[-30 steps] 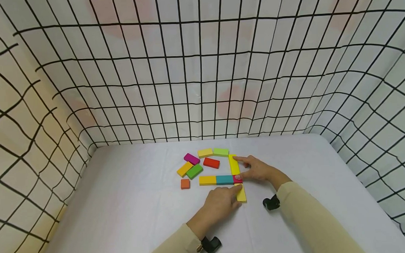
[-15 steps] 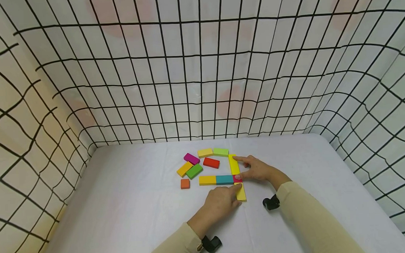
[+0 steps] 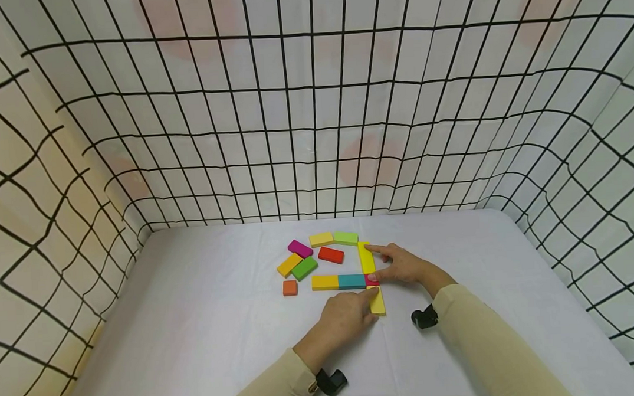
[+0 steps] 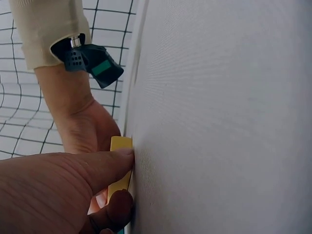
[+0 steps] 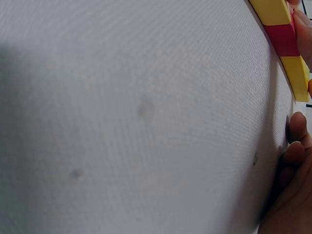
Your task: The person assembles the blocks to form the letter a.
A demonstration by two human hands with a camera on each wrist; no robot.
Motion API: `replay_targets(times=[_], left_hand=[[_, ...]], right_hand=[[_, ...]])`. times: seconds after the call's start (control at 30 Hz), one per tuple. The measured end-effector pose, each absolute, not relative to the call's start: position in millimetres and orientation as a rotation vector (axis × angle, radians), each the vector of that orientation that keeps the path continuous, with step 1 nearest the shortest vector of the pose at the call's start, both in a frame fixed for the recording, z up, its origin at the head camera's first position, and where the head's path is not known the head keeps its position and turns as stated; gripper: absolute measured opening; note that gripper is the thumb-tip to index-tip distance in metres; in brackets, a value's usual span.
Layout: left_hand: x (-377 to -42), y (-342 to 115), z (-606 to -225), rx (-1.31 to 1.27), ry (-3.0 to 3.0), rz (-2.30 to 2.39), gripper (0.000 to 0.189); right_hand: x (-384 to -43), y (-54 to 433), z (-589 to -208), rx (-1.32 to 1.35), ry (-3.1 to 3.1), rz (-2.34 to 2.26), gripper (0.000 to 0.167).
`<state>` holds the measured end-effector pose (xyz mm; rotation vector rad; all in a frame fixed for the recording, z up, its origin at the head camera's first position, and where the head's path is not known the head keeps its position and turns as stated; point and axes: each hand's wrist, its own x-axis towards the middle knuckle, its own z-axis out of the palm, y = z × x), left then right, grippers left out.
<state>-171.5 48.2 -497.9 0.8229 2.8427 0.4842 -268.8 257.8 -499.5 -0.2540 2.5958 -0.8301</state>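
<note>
In the head view my left hand [image 3: 343, 318] pinches a pale yellow block [image 3: 377, 302] lengthwise, index finger at its far end and thumb at its near end. The left wrist view shows that yellow block [image 4: 122, 142] between thumb and finger. My right hand [image 3: 405, 265] reaches in from the right. Its extended index finger touches the far end of a bright yellow block [image 3: 366, 259], and its thumb presses on a crimson block [image 3: 371, 283], partly covered. Crimson lies between the two yellow blocks in one line. A teal block [image 3: 351, 281] and a golden yellow block [image 3: 325, 283] run left from it.
Light green [image 3: 345, 238] and pale yellow [image 3: 321, 240] blocks lie end to end at the back. Loose red [image 3: 331, 255], magenta [image 3: 300, 249], orange-yellow [image 3: 289, 265], green [image 3: 304, 267] and orange [image 3: 290, 288] blocks lie left. Black wire mesh [image 3: 314, 127] surrounds the white table [image 3: 196, 345].
The pale yellow block in my left hand has shifted very slightly away from me, toward the crimson block. My right hand and the other blocks look unmoved.
</note>
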Motion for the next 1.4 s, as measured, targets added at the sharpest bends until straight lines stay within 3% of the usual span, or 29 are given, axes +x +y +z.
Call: replay_targets(times=[0.33, 0.5, 0.7, 0.93, 1.13, 1.4], left_hand=[[-173.1, 40.8, -496.5, 0.774, 2.724, 0.659, 0.066], [-179.1, 20.3, -490.3, 0.8, 2.66, 0.836, 0.058], [-206.8, -26.6, -483.9, 0.849, 2.788, 0.869, 0.039], [-251.0, -70.8, -474.0, 0.671, 2.878, 0.647, 0.035], [-273.6, -80.0, -474.8, 0.628, 2.782, 0.429, 0.038], [-276.3, -81.9, -480.7, 0.574, 2.771, 0.457, 0.04]], right_hand=[[-268.9, 256.7, -498.5, -0.232, 2.591, -0.811, 0.089], [-270.2, 256.9, -501.6, -0.239, 2.59, -0.817, 0.089], [-271.3, 256.6, -502.5, -0.224, 2.575, -0.819, 0.091], [-270.6, 257.5, -500.6, -0.21, 2.566, -0.83, 0.092], [-271.4, 259.4, -504.6, -0.206, 2.565, -0.833, 0.092], [-273.6, 258.2, -505.3, -0.186, 2.575, -0.817, 0.095]])
